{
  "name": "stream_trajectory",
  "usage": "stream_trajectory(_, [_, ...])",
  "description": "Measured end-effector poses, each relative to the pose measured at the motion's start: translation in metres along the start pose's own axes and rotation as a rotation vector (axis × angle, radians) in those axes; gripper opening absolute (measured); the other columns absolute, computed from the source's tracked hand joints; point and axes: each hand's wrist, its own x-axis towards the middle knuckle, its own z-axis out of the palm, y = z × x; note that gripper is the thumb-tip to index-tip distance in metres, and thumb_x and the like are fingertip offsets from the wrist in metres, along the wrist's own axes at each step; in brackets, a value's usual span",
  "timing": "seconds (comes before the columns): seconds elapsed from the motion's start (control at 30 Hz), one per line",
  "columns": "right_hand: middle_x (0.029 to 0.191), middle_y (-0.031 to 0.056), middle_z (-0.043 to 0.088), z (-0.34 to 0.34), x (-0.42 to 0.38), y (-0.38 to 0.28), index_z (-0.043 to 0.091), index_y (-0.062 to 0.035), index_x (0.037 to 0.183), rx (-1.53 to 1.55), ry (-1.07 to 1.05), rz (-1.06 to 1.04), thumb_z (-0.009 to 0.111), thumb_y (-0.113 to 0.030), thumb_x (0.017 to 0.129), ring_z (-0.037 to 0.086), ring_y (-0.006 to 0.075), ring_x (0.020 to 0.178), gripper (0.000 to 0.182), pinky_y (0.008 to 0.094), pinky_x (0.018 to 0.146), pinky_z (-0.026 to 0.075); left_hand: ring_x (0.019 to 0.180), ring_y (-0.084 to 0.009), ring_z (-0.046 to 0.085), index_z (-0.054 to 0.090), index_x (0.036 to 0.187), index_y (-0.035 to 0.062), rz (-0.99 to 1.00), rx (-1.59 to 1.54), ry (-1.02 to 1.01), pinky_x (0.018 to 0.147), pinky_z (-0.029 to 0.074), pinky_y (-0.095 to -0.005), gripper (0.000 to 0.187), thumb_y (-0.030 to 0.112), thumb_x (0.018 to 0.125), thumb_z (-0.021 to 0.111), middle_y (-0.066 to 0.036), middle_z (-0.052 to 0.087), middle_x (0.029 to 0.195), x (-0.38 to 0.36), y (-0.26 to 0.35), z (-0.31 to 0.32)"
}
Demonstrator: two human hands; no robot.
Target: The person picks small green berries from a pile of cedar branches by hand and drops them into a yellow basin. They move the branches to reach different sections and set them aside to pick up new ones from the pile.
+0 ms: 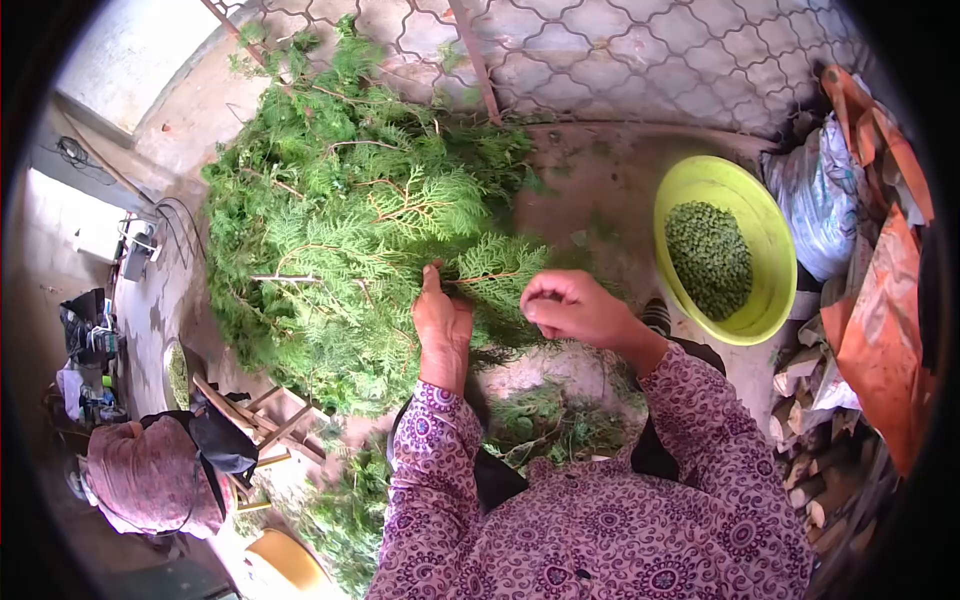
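Observation:
A large pile of cut evergreen branches (330, 210) with flat, feathery foliage spreads in front of me. My left hand (443, 318) is closed at the pile's near right side, thumb uppermost, around the base of an evergreen sprig (490, 277). This sprig has a reddish stem and points right. Just beyond its tip is my right hand (575, 308), fingers curled into a pinch; whatever they may hold is hidden. To the right, a yellow-green basin (775, 255) contains many small green cones (708, 260).
Loose clippings (555, 420) lie on the floor by my knees. A wire mesh (640, 60) runs along the far side. Stacked firewood (815, 480), a whitish sack (815, 200) and orange sheeting (880, 340) line the right. Another person (150, 475) sits at lower left near an orange-yellow tub (285, 560).

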Motion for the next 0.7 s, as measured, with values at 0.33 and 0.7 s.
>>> stream_trajectory(0.33, [0.068, 0.0163, 0.056, -0.006, 0.014, 0.035, 0.057, -0.0028, 0.079, -0.718, 0.312, -0.356, 0.058, -0.012, 0.070, 0.055, 0.0347, 0.065, 0.013, 0.0400, 0.058, 0.043, 0.074, -0.0195, 0.055, 0.054, 0.101, 0.0056, -0.019, 0.051, 0.035, 0.060, 0.046, -0.0325, 0.026, 0.026, 0.093, 0.039, -0.009, 0.057, 0.090, -0.008, 0.002, 0.004])
stream_trajectory(0.7, [0.071, 0.0118, 0.054, 0.008, 0.013, 0.039, 0.051, -0.0056, 0.085, -0.961, 0.280, -0.355, 0.065, -0.018, 0.066, 0.054, 0.0297, 0.065, 0.026, 0.0397, 0.057, 0.042, 0.081, -0.0222, 0.056, 0.053, 0.103, 0.0046, -0.009, 0.016, 0.005, 0.068, 0.049, -0.0361, 0.027, 0.025, 0.093, 0.040, -0.011, 0.057, 0.093, -0.010, 0.002, 0.001])
